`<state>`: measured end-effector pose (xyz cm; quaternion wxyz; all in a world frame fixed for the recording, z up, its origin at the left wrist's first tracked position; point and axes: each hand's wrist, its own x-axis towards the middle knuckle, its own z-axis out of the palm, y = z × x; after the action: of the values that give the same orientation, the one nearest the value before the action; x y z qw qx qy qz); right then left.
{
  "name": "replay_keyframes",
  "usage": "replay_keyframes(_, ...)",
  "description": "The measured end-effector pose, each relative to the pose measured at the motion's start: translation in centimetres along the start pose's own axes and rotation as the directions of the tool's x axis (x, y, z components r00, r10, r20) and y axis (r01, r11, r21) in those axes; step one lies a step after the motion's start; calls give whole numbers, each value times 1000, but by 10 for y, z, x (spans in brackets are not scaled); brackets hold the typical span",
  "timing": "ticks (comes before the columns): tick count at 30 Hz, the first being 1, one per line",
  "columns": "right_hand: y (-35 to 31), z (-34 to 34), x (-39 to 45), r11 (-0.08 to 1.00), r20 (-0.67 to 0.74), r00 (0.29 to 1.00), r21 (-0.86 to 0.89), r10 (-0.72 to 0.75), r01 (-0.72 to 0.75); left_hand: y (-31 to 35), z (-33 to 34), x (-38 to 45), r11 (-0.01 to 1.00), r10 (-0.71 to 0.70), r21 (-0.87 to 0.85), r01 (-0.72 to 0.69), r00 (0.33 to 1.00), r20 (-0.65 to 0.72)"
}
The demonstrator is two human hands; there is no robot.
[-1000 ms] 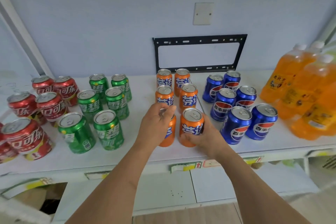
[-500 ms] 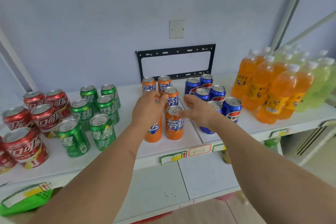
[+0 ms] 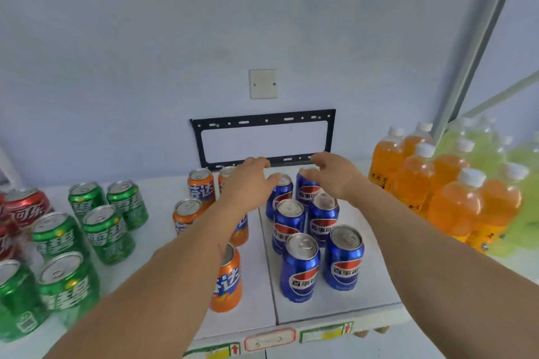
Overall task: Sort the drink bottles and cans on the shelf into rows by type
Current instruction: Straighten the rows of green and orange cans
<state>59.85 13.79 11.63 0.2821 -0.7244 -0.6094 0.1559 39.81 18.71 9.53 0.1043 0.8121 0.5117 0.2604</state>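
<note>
nearest, at the front edge of the shelf point(image 3: 335, 310), stand the front orange can point(image 3: 227, 285) and the two front blue cans point(image 3: 299, 268), upright and just beside each other across the seam between the two boards. to the left the green cans point(image 3: 108, 233) sit in pairs and the red cans point(image 3: 24, 210) run off the frame edge. both forearms reach over these toward the back.

the step in hand looks like squaring up the rear blue cans point(image 3: 306, 192), judging from where the hands point. the left hand point(image 3: 248, 183) hangs over the back of the orange row with fingers loosely spread, holding nothing, its fingertips close to the rear-left blue can. the right hand point(image 3: 335, 175) is likewise spread and empty, thumb and fingers apart just above the rear-right blue can; i cannot tell whether it touches the rim.

to do it well, i would bring both palms down on the outer sides of the rear pair and press them together and straight back, low on the can walls rather than at the rims, so they slide and do not tip. keep the forearms lifted clear of the middle blue cans point(image 3: 322, 217) below them, which could topple. the right elbow also passes near the orange bottles point(image 3: 414, 178), with the pale green bottles point(image 3: 522, 166) beyond. farthest back, a black bracket point(image 3: 262, 121) hangs on the wall.
</note>
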Motion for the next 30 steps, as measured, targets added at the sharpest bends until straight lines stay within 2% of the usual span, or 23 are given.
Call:
replay_keyframes(6, 48, 8, 57, 996, 129, 988, 6, 87, -88, 12, 31, 45, 976, -183, -73, 203, 958, 220)
replay_keyframes(11, 57, 23, 81, 997, 271, 960, -3, 73, -75, 7, 52, 64, 971, -237, 68, 231, 873, 426)
replay_keyframes(15, 57, 35, 93, 999, 294, 955, 10, 48, -54, 2, 55, 74, 976, -216, 123, 180, 869, 445)
replay_keyframes(19, 56, 38, 96, 998, 287, 957, -59, 38, -22, -3, 54, 79, 975, -221, 101, 196, 870, 440)
replay_keyframes(24, 56, 39, 92, 998, 272, 960, -45, 59, -49, -6, 57, 81, 973, -220, 37, 227, 866, 448)
replay_keyframes(28, 52, 33, 80, 994, 293, 951, 22, 97, -108, -1, 56, 75, 967, -246, 49, 252, 856, 455)
replay_keyframes(30, 51, 27, 67, 985, 230, 967, 108, 106, -133, 6, 52, 65, 954, -289, 52, 295, 864, 413)
